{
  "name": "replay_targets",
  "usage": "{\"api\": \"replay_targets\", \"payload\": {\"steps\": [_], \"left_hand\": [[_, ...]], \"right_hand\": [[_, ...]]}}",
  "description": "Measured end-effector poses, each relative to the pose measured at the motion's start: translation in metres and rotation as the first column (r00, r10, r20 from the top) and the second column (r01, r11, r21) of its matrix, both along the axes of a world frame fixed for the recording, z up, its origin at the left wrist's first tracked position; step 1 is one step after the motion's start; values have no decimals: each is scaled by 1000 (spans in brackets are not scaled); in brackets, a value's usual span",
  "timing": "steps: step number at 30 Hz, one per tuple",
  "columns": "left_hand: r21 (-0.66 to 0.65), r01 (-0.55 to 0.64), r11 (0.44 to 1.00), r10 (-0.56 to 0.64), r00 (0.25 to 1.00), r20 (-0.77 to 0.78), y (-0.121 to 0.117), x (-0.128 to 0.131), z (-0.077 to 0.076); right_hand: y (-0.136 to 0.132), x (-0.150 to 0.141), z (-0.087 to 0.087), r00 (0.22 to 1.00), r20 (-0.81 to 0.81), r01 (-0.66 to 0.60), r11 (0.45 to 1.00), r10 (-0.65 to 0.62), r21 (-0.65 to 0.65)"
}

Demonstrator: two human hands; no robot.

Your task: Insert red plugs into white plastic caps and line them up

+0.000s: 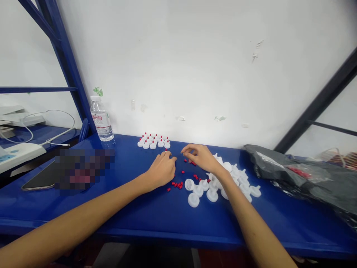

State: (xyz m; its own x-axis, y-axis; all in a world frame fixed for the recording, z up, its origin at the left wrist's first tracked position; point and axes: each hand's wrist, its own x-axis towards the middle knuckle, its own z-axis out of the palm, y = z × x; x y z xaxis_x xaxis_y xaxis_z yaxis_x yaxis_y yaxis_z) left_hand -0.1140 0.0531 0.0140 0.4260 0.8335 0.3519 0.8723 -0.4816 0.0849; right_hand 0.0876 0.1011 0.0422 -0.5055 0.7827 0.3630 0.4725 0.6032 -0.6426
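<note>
My left hand (162,169) rests on the blue shelf (139,208), fingers curled shut around something I cannot make out, a red tip showing at the knuckles. My right hand (198,156) hovers just to its right, fingers bent in a pinch over small red plugs (176,184) scattered on the shelf. A heap of white plastic caps (223,182) lies under and right of my right wrist. A neat cluster of white caps fitted with red plugs (154,142) stands by the wall behind my left hand.
A water bottle (101,119) stands at the wall on the left. A dark phone (39,180) lies at the left. A black plastic bag (306,178) covers the right end. Blue rack posts (64,56) rise at left.
</note>
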Motion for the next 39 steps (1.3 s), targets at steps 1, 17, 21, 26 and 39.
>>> {"api": "replay_targets", "payload": {"steps": [1,17,21,26,39], "left_hand": [[-15,0,1000,0,1000,-14,1,0,-2],[-31,15,999,-13,998,57,36,-26,-15],[-17,-44,999,45,999,12,34,-24,-15],[18,-28,999,28,999,43,30,-21,-11],[-454,102,885,34,959,282,11,-9,20]], "right_hand": [[0,0,0,1000,5,1,1000,-1,-1],[-3,-3,2,1000,22,-2,1000,3,-20],[-2,-2,2,999,46,22,1000,-22,-1],[-1,5,6,958,205,174,975,-200,140],[-4,36,23,605,567,511,819,-559,261]]}}
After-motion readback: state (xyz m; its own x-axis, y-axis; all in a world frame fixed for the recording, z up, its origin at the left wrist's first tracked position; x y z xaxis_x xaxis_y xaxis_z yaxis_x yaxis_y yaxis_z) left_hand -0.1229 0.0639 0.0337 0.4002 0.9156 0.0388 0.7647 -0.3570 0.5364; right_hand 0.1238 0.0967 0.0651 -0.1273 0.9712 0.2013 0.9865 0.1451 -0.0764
